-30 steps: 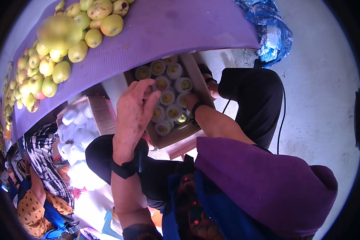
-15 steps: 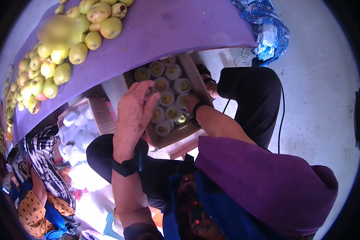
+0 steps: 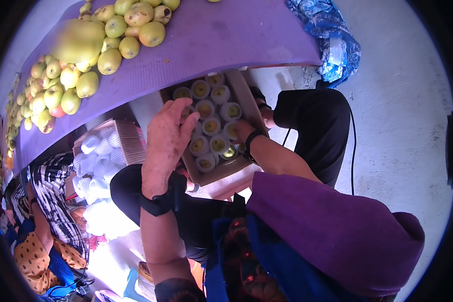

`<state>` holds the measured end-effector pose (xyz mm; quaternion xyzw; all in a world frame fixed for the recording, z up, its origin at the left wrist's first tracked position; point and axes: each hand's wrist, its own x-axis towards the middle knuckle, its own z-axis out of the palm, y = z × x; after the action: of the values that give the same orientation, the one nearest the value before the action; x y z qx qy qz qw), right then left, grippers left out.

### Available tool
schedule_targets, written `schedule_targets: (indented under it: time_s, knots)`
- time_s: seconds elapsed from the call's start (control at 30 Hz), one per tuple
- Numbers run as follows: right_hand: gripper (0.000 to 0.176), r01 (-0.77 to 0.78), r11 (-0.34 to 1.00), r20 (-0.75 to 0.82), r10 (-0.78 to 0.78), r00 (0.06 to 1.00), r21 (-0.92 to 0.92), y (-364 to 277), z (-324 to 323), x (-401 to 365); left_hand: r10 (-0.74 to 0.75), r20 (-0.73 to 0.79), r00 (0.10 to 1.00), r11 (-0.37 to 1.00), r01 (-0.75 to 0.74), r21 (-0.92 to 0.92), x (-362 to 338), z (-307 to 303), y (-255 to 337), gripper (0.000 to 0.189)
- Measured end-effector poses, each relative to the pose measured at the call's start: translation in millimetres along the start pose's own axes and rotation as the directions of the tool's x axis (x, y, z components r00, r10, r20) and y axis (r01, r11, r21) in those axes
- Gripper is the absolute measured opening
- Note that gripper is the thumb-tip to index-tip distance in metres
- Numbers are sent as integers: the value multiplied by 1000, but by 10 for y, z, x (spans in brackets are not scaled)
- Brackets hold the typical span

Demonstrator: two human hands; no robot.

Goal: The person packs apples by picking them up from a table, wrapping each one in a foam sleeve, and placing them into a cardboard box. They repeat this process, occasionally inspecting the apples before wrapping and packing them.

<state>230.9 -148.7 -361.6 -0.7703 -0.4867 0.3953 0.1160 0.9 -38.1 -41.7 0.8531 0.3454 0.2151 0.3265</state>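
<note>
An open cardboard box [image 3: 206, 177] stands before my knees, holding rows of yellow-green apples in white foam nets, such as one netted apple [image 3: 211, 126] near its middle. My left hand [image 3: 168, 131] is at the box's left side, thumb and fingers curled around a netted apple [image 3: 189, 111] in the left row. On the right side, my right hand [image 3: 242, 132] reaches in with its fingers closed on another netted apple [image 3: 231, 130]; the fingertips are partly hidden. Below that hand, a shiny green apple [image 3: 229, 152] shows at the box's near right corner.
A purple-covered table [image 3: 226, 35] bears a heap of loose apples [image 3: 88, 84]. Left of my knee, a carton [image 3: 128, 141] holds white foam nets [image 3: 103, 156]. A person in a dotted garment [image 3: 32, 256] sits at lower left. Blue patterned cloth [image 3: 332, 40] hangs at the table's right end.
The view has shifted slightly, so the table and its apples sit a little farther right. Both hands stay at nearly the same places in the box.
</note>
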Motion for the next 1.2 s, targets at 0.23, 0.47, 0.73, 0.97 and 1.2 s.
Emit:
schedule_targets:
  time_s: [0.23, 0.47, 0.73, 0.97, 1.2]
  knots:
    - [57, 126, 724, -132, -49, 990, 678, 967, 724, 574, -19, -10, 1000, 1000, 19, -1, -32, -18, 1, 28]
    - [56, -37, 744, 33, 20, 999, 667, 706, 496, 501, -24, -30, 999, 1000, 24, 6, -36, -9, -12, 27]
    - [32, 137, 898, 192, -59, 980, -419, -111, -198, -74, -59, -11, 998, 997, 58, -48, -29, 1, 18, 27]
    - [37, -232, 890, 85, 216, 973, 392, -276, -249, -144, -50, -11, 999, 999, 50, -15, -39, 4, 5, 27]
    - [47, 66, 997, -21, -67, 998, -34, 150, -42, 39, -23, -30, 999, 1000, 23, -12, -47, 19, -60, 27]
